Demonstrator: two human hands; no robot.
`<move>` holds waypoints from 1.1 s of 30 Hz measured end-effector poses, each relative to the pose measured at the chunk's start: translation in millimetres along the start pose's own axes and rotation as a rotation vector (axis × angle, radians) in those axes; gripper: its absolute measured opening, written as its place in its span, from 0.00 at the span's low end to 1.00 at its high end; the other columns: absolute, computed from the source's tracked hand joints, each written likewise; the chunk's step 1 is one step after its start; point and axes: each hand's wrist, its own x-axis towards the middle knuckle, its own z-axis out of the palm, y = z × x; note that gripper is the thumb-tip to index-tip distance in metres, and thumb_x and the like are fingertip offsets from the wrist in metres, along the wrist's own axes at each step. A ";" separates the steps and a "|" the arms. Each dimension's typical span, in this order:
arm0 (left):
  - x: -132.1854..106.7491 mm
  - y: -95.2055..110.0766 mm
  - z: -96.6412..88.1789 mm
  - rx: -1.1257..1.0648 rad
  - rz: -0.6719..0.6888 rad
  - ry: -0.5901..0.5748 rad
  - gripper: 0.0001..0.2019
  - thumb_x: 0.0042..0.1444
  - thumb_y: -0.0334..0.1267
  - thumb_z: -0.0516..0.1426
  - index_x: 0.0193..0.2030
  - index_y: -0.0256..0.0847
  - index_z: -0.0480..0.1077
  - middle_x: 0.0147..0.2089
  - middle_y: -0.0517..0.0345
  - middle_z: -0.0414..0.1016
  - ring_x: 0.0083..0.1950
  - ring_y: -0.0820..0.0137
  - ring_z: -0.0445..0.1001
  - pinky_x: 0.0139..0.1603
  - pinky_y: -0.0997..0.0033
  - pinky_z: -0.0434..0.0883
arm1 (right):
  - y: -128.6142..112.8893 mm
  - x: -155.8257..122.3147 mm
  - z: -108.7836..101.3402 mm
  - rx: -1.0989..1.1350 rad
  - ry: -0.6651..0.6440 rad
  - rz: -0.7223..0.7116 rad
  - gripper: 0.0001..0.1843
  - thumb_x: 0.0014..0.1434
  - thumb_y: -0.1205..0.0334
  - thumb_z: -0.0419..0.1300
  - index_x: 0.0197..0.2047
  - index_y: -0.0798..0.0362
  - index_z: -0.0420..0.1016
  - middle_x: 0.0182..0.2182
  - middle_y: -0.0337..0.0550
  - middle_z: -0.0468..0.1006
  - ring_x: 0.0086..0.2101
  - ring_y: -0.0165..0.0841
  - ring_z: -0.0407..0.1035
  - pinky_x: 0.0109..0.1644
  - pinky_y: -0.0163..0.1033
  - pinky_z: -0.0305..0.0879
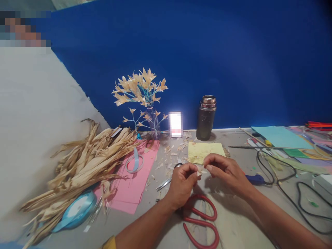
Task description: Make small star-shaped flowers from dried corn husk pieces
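Hands meet close together above the grey tabletop [236,152]: left hand [181,183] and right hand [225,171] each pinch one small husk piece [201,172] between thumb and fingertips, held between them. Red-handled scissors [201,221] lie beneath the left hand. Yellow paper sheet [204,152] lies just beyond the fingertips. Pink paper [135,180] and a dried corn husk pile [85,162] lie left of the left hand; a blue tool [255,178] lies just right of the right hand.

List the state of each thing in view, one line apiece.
Left hand, grip pinched shut on husk piece.
Right hand, grip pinched shut on the same husk piece.
Red scissors, lying flat, unheld.
Flask, upright.
Vase, upright, holding husk flowers.
Ribbon spool, lying flat.
Black cable, loose, looped.
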 end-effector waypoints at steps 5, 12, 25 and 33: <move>-2.8 0.1 -1.1 0.085 0.065 -0.009 0.06 0.53 0.38 0.63 0.30 0.38 0.74 0.26 0.63 0.69 0.27 0.76 0.62 0.31 0.75 0.62 | -3.1 -0.1 0.6 -0.052 -0.054 -0.012 0.12 0.64 0.54 0.59 0.33 0.53 0.75 0.27 0.38 0.73 0.29 0.32 0.65 0.32 0.36 0.58; -2.4 5.7 -4.2 0.284 0.175 -0.022 0.03 0.55 0.34 0.60 0.32 0.38 0.76 0.33 0.57 0.76 0.36 0.69 0.71 0.41 0.71 0.66 | -5.3 0.7 -2.4 -0.198 -0.072 -0.039 0.10 0.63 0.58 0.58 0.31 0.51 0.73 0.28 0.39 0.74 0.29 0.32 0.65 0.31 0.35 0.58; -5.6 -0.4 3.2 0.200 0.174 0.103 0.07 0.57 0.38 0.60 0.30 0.39 0.73 0.30 0.59 0.72 0.34 0.71 0.68 0.37 0.73 0.65 | 2.9 -5.3 18.3 0.028 0.087 0.087 0.16 0.62 0.50 0.60 0.29 0.51 0.72 0.26 0.37 0.71 0.29 0.33 0.64 0.32 0.36 0.59; -2.2 -6.3 4.0 -0.025 0.059 0.116 0.09 0.53 0.40 0.64 0.30 0.39 0.71 0.25 0.63 0.67 0.24 0.76 0.60 0.26 0.75 0.58 | 3.1 -5.2 21.8 0.128 0.175 0.133 0.21 0.60 0.42 0.60 0.28 0.51 0.74 0.20 0.35 0.64 0.23 0.31 0.58 0.26 0.36 0.56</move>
